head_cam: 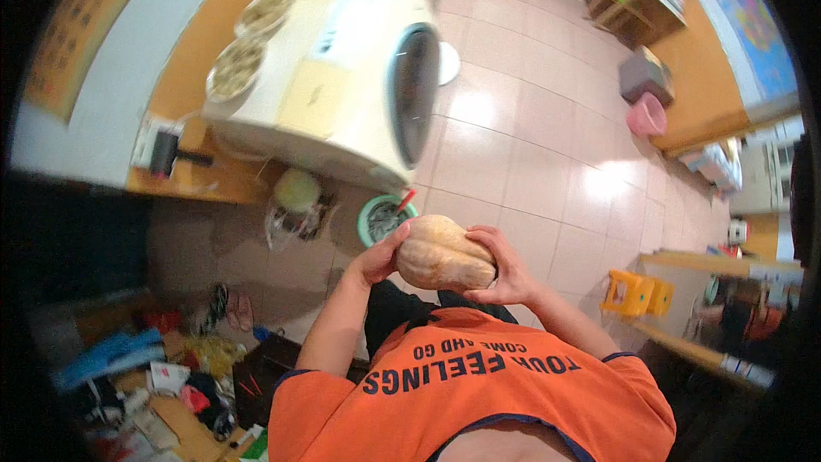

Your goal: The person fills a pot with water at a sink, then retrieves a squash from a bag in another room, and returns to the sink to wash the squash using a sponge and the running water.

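Observation:
A tan, ribbed pumpkin is held in front of my body at about waist height. My left hand grips it on the left side. On the right side my right hand wraps its fingers over the upper edge, with the thumb near the lower end. Beyond the pumpkin, on the floor, stands a mint-green bucket with a dark lining and a red object at its rim. The pumpkin's underside is hidden.
A large white washing machine with a dark door stands ahead left, bearing several bowls. A pale round vegetable lies beside it. At right are a yellow stool and a pink bucket. Clutter covers a surface at lower left.

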{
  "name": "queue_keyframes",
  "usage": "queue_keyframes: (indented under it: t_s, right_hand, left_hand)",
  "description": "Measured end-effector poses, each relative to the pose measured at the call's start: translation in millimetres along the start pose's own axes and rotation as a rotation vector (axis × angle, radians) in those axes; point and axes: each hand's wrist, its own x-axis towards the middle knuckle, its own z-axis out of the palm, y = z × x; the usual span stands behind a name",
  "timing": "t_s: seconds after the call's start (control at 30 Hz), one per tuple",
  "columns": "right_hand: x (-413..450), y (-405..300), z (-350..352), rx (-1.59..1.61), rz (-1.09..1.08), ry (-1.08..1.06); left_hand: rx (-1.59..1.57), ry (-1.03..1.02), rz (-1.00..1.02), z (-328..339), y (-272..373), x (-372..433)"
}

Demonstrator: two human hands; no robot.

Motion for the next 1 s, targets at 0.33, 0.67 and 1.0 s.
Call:
queue_keyframes:
  t_s: [0.33,0.67,1.0]
  right_hand:
    - [-7.6,80.1,-239.5,-0.314,0.04,0.001]
    - [111.5,229.6,-411.8,1.534,0.335,0.863]
    - [254.0,349.7,-639.5,1.138,0.143,1.203]
  left_hand:
    - [0.015,-0.068,0.116,143.7,29.3,219.7]
    - [0.325,-0.151,0.457,262.3,213.9,466.4]
    - [0.541,-0.231,0.433,333.2,357.5,717.6]
